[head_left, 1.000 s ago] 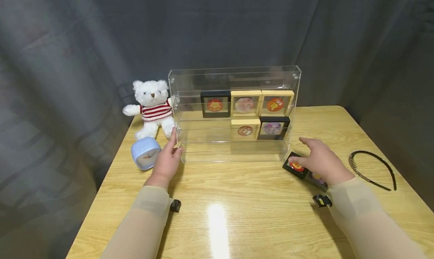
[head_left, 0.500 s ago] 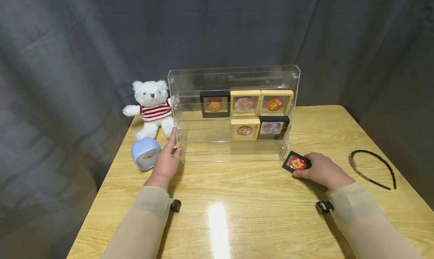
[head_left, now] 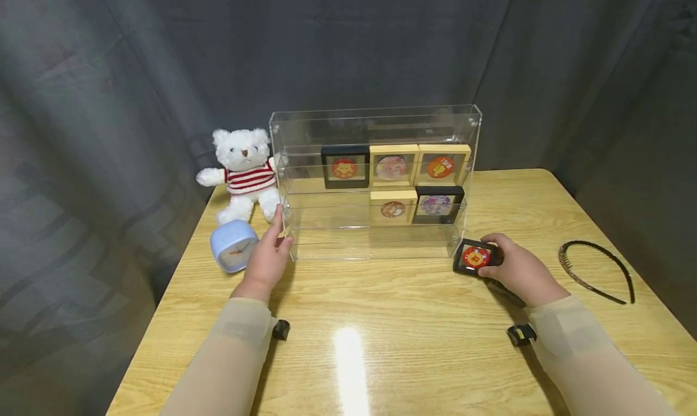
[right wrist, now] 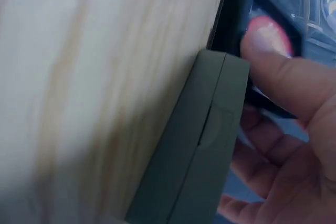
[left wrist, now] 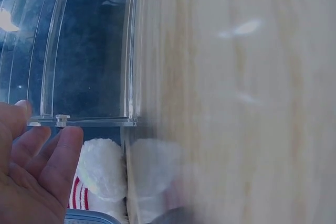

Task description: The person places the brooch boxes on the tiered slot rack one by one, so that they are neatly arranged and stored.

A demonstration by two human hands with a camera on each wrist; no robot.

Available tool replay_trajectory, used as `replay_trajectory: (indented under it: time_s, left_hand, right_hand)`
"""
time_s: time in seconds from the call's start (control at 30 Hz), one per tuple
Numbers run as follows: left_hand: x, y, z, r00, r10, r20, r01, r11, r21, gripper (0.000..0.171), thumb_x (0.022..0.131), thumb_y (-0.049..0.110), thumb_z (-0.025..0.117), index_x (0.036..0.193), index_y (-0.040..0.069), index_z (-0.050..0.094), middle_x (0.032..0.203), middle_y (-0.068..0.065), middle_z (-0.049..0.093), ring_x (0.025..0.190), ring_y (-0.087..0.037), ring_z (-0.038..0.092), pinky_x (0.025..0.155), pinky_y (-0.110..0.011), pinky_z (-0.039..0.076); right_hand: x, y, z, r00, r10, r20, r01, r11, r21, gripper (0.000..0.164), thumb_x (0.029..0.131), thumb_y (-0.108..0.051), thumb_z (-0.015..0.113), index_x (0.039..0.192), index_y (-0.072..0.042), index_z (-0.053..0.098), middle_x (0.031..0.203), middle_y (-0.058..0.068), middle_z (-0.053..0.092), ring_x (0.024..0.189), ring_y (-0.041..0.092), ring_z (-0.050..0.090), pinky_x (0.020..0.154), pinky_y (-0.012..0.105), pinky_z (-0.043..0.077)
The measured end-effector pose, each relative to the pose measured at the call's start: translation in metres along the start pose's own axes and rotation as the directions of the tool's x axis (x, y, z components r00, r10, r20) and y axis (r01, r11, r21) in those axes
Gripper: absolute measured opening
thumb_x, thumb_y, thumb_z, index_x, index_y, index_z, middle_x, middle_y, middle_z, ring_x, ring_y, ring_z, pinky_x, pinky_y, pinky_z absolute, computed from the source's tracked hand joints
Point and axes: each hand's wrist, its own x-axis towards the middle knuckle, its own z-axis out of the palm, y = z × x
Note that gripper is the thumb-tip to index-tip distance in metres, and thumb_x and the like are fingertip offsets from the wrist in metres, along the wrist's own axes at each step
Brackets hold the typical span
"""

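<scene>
A clear acrylic display rack (head_left: 337, 243) stands mid-table, holding several square badge frames in black and pale yellow. My left hand (head_left: 267, 260) holds its left side panel, thumb by the front edge and fingers along the outside, as the left wrist view also shows. Right of the rack, my right hand (head_left: 520, 274) pinches a black badge frame (head_left: 475, 257) with a red round badge, thumb on its face and fingers behind. It is tilted by the rack's lower right corner. A second dark frame (right wrist: 199, 145) lies partly under that hand, mostly hidden in the head view.
A white teddy bear (head_left: 245, 174) in a striped sweater sits left of the rack. In front of it, close to my left hand, stands a blue alarm clock (head_left: 234, 247). A black headband (head_left: 604, 265) lies at the right table side. Dark curtains (head_left: 359, 41) hang behind.
My right hand has come down onto the black badge frame and taken hold of it. The frame has turned to sit squarer and slightly nearer the rack. My left hand stays put.
</scene>
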Motion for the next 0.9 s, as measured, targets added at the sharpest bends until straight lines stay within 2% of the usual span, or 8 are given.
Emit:
replay_trajectory:
  time_s: [0.2, 0.27, 0.33, 0.43, 0.53, 0.67, 0.8, 0.9]
  left_hand:
    - [0.001, 0.0, 0.0, 1.0, 0.008, -0.002, -0.008, 1.0, 0.004, 0.078, 0.106, 0.019, 0.05, 0.155, 0.05, -0.002, 0.157, -0.016, 0.032, 0.128, -0.039, 0.049, 0.103, -0.053, 0.042]
    - [0.001, 0.0, 0.0, 1.0, 0.009, -0.001, -0.009, 1.0, 0.003, 0.078, 0.106, 0.019, 0.05, 0.155, 0.05, -0.002, 0.157, -0.016, 0.032, 0.128, -0.039, 0.049, 0.103, -0.053, 0.042]
    - [0.001, 0.0, 0.0, 1.0, 0.006, -0.001, -0.006, 1.0, 0.003, 0.078, 0.106, 0.019, 0.05, 0.155, 0.05, -0.002, 0.157, -0.016, 0.032, 0.128, -0.039, 0.049, 0.103, -0.053, 0.042]
    - [0.0, 0.0, 0.0, 1.0, -0.001, 0.0, 0.001, 1.0, 0.0, 0.078, 0.106, 0.019, 0.05, 0.154, 0.05, -0.002, 0.157, -0.016, 0.031, 0.129, -0.039, 0.048, 0.104, -0.053, 0.042]
    - [0.0, 0.001, -0.001, 1.0, -0.004, -0.001, 0.004, 1.0, 0.003, 0.077, 0.106, 0.019, 0.05, 0.155, 0.05, -0.002, 0.157, -0.016, 0.032, 0.128, -0.038, 0.048, 0.103, -0.053, 0.042]
    - [0.0, 0.001, -0.001, 1.0, -0.001, -0.005, 0.001, 1.0, 0.002, 0.076, 0.106, 0.02, 0.05, 0.156, 0.047, -0.001, 0.157, -0.016, 0.032, 0.128, -0.038, 0.048, 0.104, -0.053, 0.042]
    - [0.0, 0.001, -0.001, 1.0, 0.004, -0.01, -0.004, 1.0, 0.002, 0.076, 0.106, 0.02, 0.05, 0.157, 0.046, 0.0, 0.157, -0.016, 0.031, 0.128, -0.039, 0.049, 0.104, -0.054, 0.041]
    - [0.0, 0.001, 0.0, 1.0, 0.006, -0.009, -0.006, 1.0, 0.005, 0.077, 0.106, 0.019, 0.051, 0.156, 0.048, -0.001, 0.157, -0.016, 0.031, 0.127, -0.039, 0.049, 0.103, -0.054, 0.042]
  right_hand:
    - [-0.008, 0.002, -0.008, 0.999, 0.006, -0.044, -0.002, 0.997, 0.08, 0.06, 0.091, -0.031, 0.074, 0.141, -0.009, 0.047, 0.119, 0.027, 0.059, 0.078, 0.029, 0.061, 0.059, 0.04, 0.051]
    - [-0.012, 0.003, -0.012, 0.998, 0.007, -0.055, -0.001, 0.994, 0.112, 0.06, 0.092, -0.036, 0.072, 0.141, -0.01, 0.048, 0.114, 0.024, 0.061, 0.065, 0.026, 0.059, 0.052, 0.038, 0.05]
    - [-0.015, 0.003, -0.017, 0.997, -0.003, -0.079, 0.012, 0.993, 0.115, 0.062, 0.091, -0.041, 0.072, 0.141, -0.011, 0.049, 0.11, 0.021, 0.063, 0.061, 0.026, 0.058, 0.05, 0.038, 0.049]
    - [-0.017, 0.0, -0.026, 0.992, -0.048, -0.119, 0.057, 0.996, 0.075, 0.067, 0.09, -0.047, 0.071, 0.142, -0.01, 0.051, 0.106, 0.016, 0.064, 0.069, 0.027, 0.061, 0.055, 0.04, 0.05]
    - [-0.018, -0.005, -0.033, 0.981, -0.11, -0.158, 0.114, 0.993, 0.014, 0.066, 0.089, -0.048, 0.071, 0.141, -0.011, 0.054, 0.107, 0.013, 0.066, 0.087, 0.028, 0.062, 0.066, 0.043, 0.051]
    - [-0.018, -0.015, -0.039, 0.967, -0.178, -0.183, 0.181, 0.984, 0.0, 0.06, 0.091, -0.043, 0.07, 0.142, -0.012, 0.056, 0.109, 0.013, 0.068, 0.093, 0.029, 0.063, 0.074, 0.049, 0.052]
    - [-0.017, -0.03, -0.041, 0.966, -0.183, -0.18, 0.194, 0.98, 0.041, 0.057, 0.095, -0.045, 0.064, 0.143, -0.015, 0.056, 0.116, 0.016, 0.067, 0.097, 0.031, 0.063, 0.074, 0.049, 0.052]
    - [-0.016, -0.042, -0.04, 0.97, -0.163, -0.181, 0.178, 0.982, 0.069, 0.055, 0.097, -0.049, 0.059, 0.143, -0.018, 0.057, 0.122, 0.016, 0.066, 0.098, 0.031, 0.062, 0.07, 0.044, 0.05]
